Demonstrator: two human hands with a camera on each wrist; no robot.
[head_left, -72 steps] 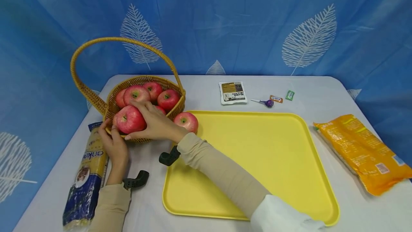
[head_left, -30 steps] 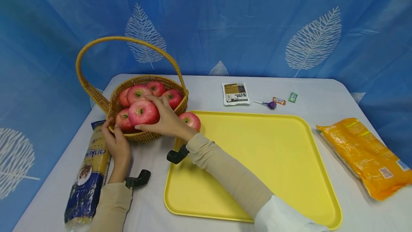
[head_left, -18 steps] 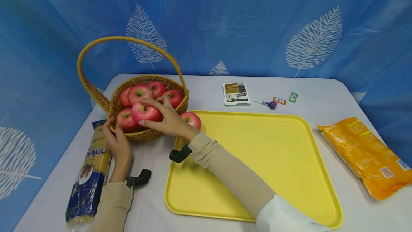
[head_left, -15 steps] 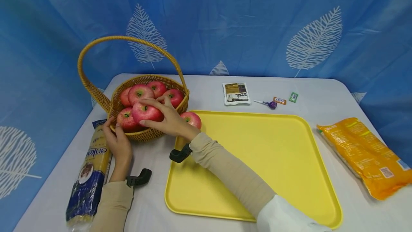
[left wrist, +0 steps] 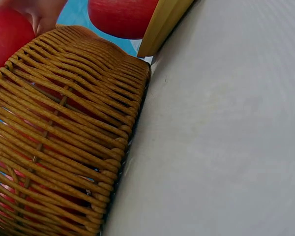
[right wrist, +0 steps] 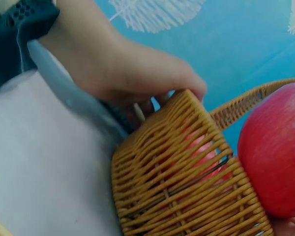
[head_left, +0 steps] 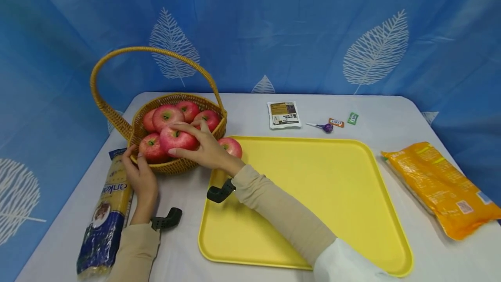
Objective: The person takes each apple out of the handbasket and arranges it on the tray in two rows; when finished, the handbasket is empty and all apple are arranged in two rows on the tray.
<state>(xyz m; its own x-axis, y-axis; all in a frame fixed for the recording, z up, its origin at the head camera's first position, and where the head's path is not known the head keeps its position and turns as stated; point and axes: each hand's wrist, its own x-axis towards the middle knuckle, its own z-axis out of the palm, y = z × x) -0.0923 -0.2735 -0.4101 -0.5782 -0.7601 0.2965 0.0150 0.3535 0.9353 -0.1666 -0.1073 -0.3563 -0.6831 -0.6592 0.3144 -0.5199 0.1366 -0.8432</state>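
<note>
At the left of the table, a handled wicker basket [head_left: 174,168] holds several red apples. My left hand [head_left: 142,182] grips its near-left rim; the right wrist view shows that hand [right wrist: 137,69] with fingers bent over the wicker edge [right wrist: 187,187]. My right hand [head_left: 203,147] holds a red apple [head_left: 177,142] from above, thumb on the near side, at the basket's near-right rim. Another apple [head_left: 153,148] lies just left of the held one. Behind my right wrist, a further apple [head_left: 232,146] sits at the far-left corner of the yellow tray [head_left: 305,203], partly hidden.
A blue and yellow long packet [head_left: 105,216] lies left of my left forearm. Toward the back are a white sachet [head_left: 284,114], a purple lollipop [head_left: 327,128] and two small wrapped sweets [head_left: 352,118]. An orange bag [head_left: 442,186] lies right of the tray.
My right hand has carried the apple rightward from the basket's near-left side and lowered it slightly, uncovering the apple at near left. My left hand stays on the rim.
</note>
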